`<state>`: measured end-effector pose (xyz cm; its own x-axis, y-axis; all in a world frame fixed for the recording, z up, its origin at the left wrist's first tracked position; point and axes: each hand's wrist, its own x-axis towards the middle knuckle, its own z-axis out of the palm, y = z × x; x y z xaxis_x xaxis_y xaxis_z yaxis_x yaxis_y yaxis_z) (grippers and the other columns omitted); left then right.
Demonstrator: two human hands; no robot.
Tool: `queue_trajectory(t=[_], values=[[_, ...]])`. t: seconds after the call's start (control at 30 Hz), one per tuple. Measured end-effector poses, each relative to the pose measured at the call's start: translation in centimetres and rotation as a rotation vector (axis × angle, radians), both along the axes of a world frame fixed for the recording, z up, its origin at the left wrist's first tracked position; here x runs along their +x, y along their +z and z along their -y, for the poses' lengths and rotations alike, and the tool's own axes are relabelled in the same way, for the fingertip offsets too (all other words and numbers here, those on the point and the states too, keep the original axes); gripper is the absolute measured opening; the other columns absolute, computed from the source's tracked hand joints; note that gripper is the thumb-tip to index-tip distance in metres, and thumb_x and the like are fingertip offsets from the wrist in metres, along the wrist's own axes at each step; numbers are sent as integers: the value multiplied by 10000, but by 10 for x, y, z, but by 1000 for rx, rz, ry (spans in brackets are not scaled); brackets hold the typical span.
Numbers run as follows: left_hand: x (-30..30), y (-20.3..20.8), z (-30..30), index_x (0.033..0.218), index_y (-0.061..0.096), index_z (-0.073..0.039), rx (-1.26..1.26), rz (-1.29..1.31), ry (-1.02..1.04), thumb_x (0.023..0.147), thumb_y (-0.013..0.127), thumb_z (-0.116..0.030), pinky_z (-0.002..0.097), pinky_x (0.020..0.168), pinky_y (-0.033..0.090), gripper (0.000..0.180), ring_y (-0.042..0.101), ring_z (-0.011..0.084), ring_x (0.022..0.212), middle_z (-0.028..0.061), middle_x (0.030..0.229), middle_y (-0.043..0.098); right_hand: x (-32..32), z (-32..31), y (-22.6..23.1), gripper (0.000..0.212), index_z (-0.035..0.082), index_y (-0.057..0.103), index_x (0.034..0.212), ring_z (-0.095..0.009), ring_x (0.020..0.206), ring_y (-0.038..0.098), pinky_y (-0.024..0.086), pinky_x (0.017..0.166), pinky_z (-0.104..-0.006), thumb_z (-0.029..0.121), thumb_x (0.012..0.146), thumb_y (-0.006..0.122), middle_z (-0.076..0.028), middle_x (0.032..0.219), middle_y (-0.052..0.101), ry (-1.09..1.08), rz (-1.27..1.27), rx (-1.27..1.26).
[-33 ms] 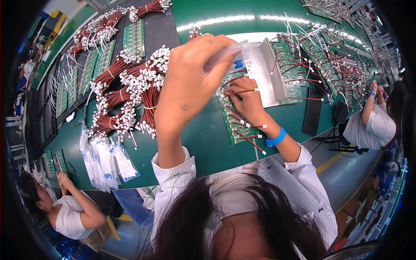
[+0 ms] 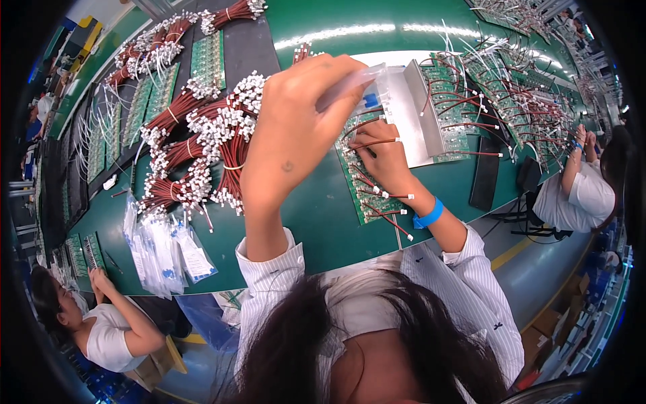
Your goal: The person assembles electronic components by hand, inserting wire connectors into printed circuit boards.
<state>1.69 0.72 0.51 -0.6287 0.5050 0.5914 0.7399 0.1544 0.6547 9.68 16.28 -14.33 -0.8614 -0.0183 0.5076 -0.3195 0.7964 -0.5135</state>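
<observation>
My left hand (image 2: 282, 128) is raised over the table, fingers closed around a clear plastic piece (image 2: 381, 82) with a blue part inside or behind it. I cannot tell whether that is a bag or a tube. Below and to its right, my right hand (image 2: 385, 158) rests on a green circuit board (image 2: 369, 214), its fingertips pinched together at the board's left side. A brown-red cable (image 2: 377, 142) with a white connector lies across those fingers. Whatever sits between the fingertips is hidden. More short cables with white plugs stick out from the board's lower part.
Bundles of brown-red cables (image 2: 176, 158) lie to the left, above a pile of labelled clear bags (image 2: 161, 259). A metal tray (image 2: 407, 121) stands beyond my right hand, with wired boards (image 2: 451, 101) past it. A black slab (image 2: 484, 174) lies right. Other people sit at both sides.
</observation>
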Motion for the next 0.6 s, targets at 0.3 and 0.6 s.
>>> queue_trajectory(t=[0.3,0.6], values=[[1,4,4,929,675,17,-8,16,9,846,610,-77,246,555,440,141,574,112,618,76,781,662,3,-3,-12,124,48,652,827,-251,871,576,418,777,-360,7,715,687,-44,926,616,-8,13,-98],[-2,3,6,935,676,15,-9,32,16,839,605,-67,250,595,461,145,601,124,665,86,799,668,2,-4,-12,109,63,637,849,-254,837,588,427,756,-349,26,755,678,-43,909,622,12,72,-191]])
